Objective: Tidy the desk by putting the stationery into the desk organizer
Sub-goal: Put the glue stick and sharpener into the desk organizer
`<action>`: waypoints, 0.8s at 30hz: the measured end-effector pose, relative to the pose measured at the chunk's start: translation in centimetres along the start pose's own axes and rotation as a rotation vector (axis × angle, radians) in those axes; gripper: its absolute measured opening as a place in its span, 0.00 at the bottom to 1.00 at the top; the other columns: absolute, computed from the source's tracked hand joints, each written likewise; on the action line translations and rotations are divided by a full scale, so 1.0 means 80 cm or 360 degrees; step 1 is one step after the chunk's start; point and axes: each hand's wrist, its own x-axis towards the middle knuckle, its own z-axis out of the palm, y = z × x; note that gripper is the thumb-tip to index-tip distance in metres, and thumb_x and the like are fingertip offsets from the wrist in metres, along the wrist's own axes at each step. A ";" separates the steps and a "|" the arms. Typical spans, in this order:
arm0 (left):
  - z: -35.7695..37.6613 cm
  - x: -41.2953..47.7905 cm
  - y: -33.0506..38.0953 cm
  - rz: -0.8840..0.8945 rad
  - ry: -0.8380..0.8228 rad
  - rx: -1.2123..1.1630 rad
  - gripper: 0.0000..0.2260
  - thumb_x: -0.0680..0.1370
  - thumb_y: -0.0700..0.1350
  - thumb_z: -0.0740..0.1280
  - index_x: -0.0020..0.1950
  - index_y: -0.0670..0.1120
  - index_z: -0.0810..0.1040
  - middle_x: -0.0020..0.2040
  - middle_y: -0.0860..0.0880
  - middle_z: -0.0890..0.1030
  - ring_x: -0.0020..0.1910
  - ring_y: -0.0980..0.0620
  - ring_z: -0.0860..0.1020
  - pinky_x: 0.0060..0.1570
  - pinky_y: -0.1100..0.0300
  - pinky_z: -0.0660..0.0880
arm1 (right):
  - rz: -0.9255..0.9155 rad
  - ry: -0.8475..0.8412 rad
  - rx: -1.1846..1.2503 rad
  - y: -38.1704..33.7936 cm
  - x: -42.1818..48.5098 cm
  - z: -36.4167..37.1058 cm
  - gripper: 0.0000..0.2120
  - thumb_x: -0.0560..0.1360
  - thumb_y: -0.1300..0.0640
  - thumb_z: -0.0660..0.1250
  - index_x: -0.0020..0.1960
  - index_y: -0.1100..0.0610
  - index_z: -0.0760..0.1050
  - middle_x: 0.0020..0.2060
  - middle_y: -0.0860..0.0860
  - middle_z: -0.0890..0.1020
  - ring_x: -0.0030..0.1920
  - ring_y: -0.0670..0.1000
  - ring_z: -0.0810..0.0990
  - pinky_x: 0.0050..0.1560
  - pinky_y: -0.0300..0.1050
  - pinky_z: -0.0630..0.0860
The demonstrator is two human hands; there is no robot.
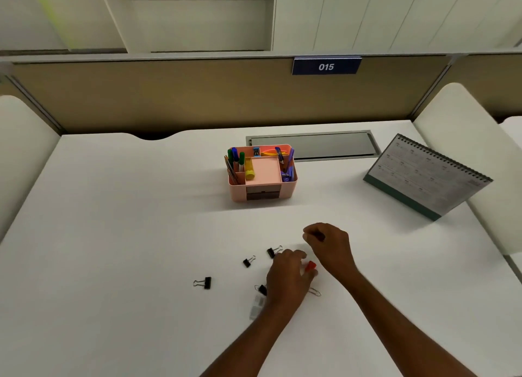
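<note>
- Left hand [288, 275] palm down near the front middle of the desk [113, 235], fingers bent over a small red item [310, 266]; touching it on the thumb side, true grip impossible to tell.
- Right hand [330, 243] just behind and to the right, fingers curled inward; anything inside hidden.
- Black binder clips [248, 261] loose on the desk: two just left of the left hand, one well apart farther left, one half hidden under that hand.
- Paper clip [315, 292] and clear plastic box [257, 306] on either side of the left wrist.
- Pink desk organizer [238, 191] back of centre, pens upright in its left compartments; well apart from both hands, bare desk between.
- Desk calendar [423, 176] standing near the right edge; wide open surface on the left half.
</note>
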 end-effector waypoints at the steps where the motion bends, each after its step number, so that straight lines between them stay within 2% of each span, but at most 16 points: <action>1: 0.006 0.001 0.006 -0.0002 -0.0033 0.0027 0.22 0.75 0.62 0.73 0.66 0.54 0.79 0.59 0.55 0.81 0.59 0.54 0.78 0.55 0.59 0.78 | 0.0018 -0.0006 -0.0007 0.012 -0.008 -0.008 0.04 0.76 0.60 0.74 0.49 0.53 0.86 0.45 0.41 0.86 0.46 0.38 0.83 0.47 0.24 0.73; 3: 0.018 0.001 0.014 -0.0002 -0.0074 0.0078 0.20 0.75 0.59 0.74 0.63 0.53 0.80 0.57 0.53 0.81 0.58 0.52 0.77 0.51 0.56 0.78 | 0.0057 -0.0007 -0.0013 0.031 -0.022 -0.023 0.04 0.76 0.60 0.74 0.48 0.53 0.86 0.43 0.40 0.86 0.47 0.35 0.82 0.47 0.25 0.73; 6: 0.033 -0.001 0.015 0.0036 -0.0015 0.0165 0.13 0.77 0.54 0.71 0.59 0.50 0.80 0.54 0.51 0.80 0.55 0.49 0.78 0.48 0.55 0.77 | 0.0094 -0.0012 -0.0022 0.054 -0.036 -0.037 0.04 0.76 0.59 0.74 0.48 0.52 0.86 0.43 0.39 0.86 0.46 0.35 0.82 0.47 0.26 0.74; 11: 0.036 0.010 0.015 -0.0021 0.0040 0.0041 0.09 0.79 0.51 0.69 0.56 0.49 0.82 0.51 0.50 0.81 0.51 0.50 0.80 0.50 0.56 0.77 | 0.0132 -0.0088 0.0048 0.074 -0.047 -0.046 0.08 0.76 0.60 0.74 0.52 0.49 0.85 0.46 0.40 0.86 0.47 0.38 0.83 0.52 0.39 0.81; 13: 0.025 0.017 0.023 -0.0169 0.0005 -0.0223 0.08 0.78 0.51 0.70 0.54 0.51 0.85 0.50 0.53 0.83 0.50 0.54 0.81 0.53 0.57 0.79 | 0.0067 -0.0140 0.0137 0.073 -0.050 -0.049 0.15 0.74 0.65 0.74 0.55 0.47 0.84 0.51 0.40 0.85 0.49 0.41 0.83 0.52 0.40 0.82; 15: 0.012 0.020 0.030 -0.0370 -0.0094 -0.0694 0.07 0.78 0.51 0.71 0.52 0.53 0.87 0.48 0.56 0.86 0.49 0.56 0.82 0.54 0.55 0.82 | -0.0100 -0.0238 0.0257 0.066 -0.052 -0.052 0.23 0.72 0.69 0.75 0.60 0.46 0.82 0.56 0.40 0.83 0.53 0.45 0.84 0.51 0.41 0.82; 17: -0.004 0.022 0.035 -0.0507 -0.0273 -0.1092 0.07 0.80 0.52 0.70 0.52 0.52 0.87 0.46 0.53 0.87 0.49 0.51 0.85 0.51 0.53 0.84 | -0.0270 -0.0329 0.0319 0.054 -0.052 -0.053 0.26 0.71 0.70 0.76 0.63 0.47 0.81 0.59 0.41 0.82 0.56 0.49 0.83 0.49 0.42 0.83; 20: -0.024 0.025 0.033 -0.0542 -0.0435 -0.1375 0.09 0.82 0.49 0.68 0.55 0.49 0.87 0.49 0.48 0.88 0.50 0.47 0.85 0.53 0.53 0.83 | -0.0456 -0.0248 0.0247 0.040 -0.044 -0.050 0.22 0.72 0.67 0.78 0.62 0.49 0.82 0.56 0.42 0.83 0.55 0.50 0.83 0.46 0.44 0.82; 24: -0.040 0.029 0.036 -0.0689 -0.0278 -0.1615 0.14 0.82 0.53 0.68 0.53 0.43 0.86 0.43 0.42 0.86 0.42 0.48 0.83 0.52 0.51 0.83 | -0.0462 -0.0091 0.0234 0.022 -0.035 -0.045 0.15 0.74 0.60 0.77 0.57 0.47 0.84 0.48 0.40 0.84 0.49 0.46 0.84 0.45 0.47 0.82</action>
